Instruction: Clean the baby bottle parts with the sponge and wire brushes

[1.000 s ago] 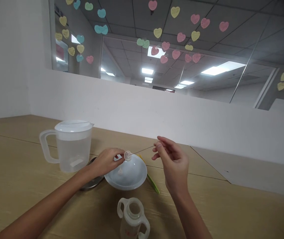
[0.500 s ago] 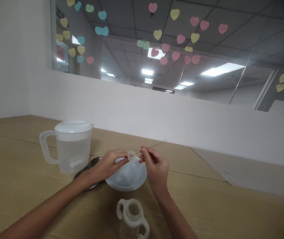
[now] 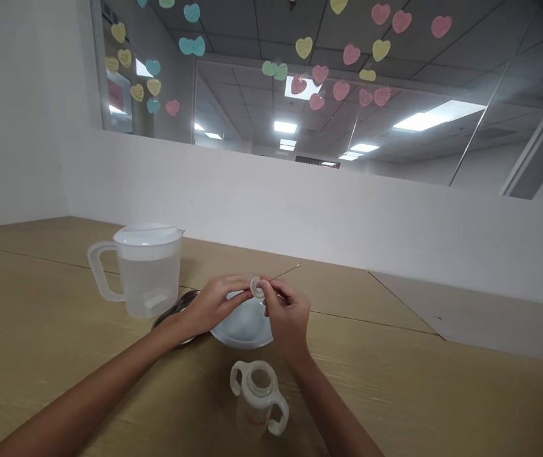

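Over the pale bowl (image 3: 242,327), my left hand (image 3: 218,301) is closed with its fingertips pinching a small translucent round bottle part (image 3: 256,288). Close against it, my right hand (image 3: 289,311) is closed on a thin wire rod (image 3: 286,271) that has a small loop at its far end. The rod slants up to the right, and its near end is hidden by my fingers and the round part. Below my hands stands an open-topped baby bottle (image 3: 258,400) with two curved handles.
A translucent lidded pitcher (image 3: 150,276) stands to the left. Partly behind my left wrist lies a dark metal dish (image 3: 176,311). A white wall (image 3: 252,197) rises behind the table (image 3: 61,355), with a window above carrying heart-shaped notes.
My right hand has come closer to the round part, and less of the wire rod sticks out beyond my fingers. The whole view has shifted slightly.
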A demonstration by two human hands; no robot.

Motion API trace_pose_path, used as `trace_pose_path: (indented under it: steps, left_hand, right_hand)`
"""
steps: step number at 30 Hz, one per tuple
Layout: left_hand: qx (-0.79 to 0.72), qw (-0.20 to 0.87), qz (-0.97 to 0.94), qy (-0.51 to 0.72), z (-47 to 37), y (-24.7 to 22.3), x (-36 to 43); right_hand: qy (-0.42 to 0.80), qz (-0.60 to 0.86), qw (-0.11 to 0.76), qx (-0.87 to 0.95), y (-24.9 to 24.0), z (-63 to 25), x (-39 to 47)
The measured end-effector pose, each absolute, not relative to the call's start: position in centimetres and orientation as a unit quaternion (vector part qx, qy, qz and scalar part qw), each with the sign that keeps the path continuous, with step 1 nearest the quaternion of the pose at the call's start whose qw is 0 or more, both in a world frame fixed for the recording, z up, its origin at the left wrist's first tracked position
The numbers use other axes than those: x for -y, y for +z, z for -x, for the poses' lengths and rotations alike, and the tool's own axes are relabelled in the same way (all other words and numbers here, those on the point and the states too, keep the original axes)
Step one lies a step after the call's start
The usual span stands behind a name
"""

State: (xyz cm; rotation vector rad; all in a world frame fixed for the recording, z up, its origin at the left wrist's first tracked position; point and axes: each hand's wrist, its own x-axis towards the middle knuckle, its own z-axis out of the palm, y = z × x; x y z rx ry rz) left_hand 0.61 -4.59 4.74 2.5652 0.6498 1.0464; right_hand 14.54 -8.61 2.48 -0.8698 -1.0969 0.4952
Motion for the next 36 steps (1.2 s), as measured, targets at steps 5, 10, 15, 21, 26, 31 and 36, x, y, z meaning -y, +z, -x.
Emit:
trace_pose_path:
  steps: [5, 10, 15, 21, 26, 31, 36]
  left_hand:
    - [-0.224, 0.149, -0.898, 0.349, -0.7, 4.6, 4.4]
    - [-0.234, 0.149, -0.892, 0.358, -0.7, 4.4, 3.8]
    - [-0.235, 0.159, -0.885, 0.368, -0.6, 4.4, 3.9]
    - [-0.25, 0.143, -0.879, 0.38, -0.3, 4.5, 4.2]
    - [-0.249, 0.127, -0.884, 0.374, -0.1, 4.7, 4.2]
    - [-0.256, 0.13, -0.884, 0.37, 0.0, 4.7, 4.1]
    - [-0.244, 0.114, -0.889, 0.37, 0.0, 4.4, 3.8]
  right_hand:
    - [0.238, 0.414, 0.712, 0.515, 3.0, -15.6, 8.3]
    - [0.255, 0.387, 0.719, 0.517, 4.4, -17.7, 8.8]
    - [0.227, 0.387, 0.74, 0.502, 4.4, -17.6, 9.1]
    - [0.222, 0.397, 0.754, 0.473, 3.1, -16.7, 8.5]
    - [0.245, 0.401, 0.753, 0.46, 2.7, -16.7, 8.3]
    - [0.261, 0.416, 0.744, 0.453, 2.6, -16.4, 8.3]
    - [0.278, 0.423, 0.733, 0.455, 2.6, -16.2, 8.4]
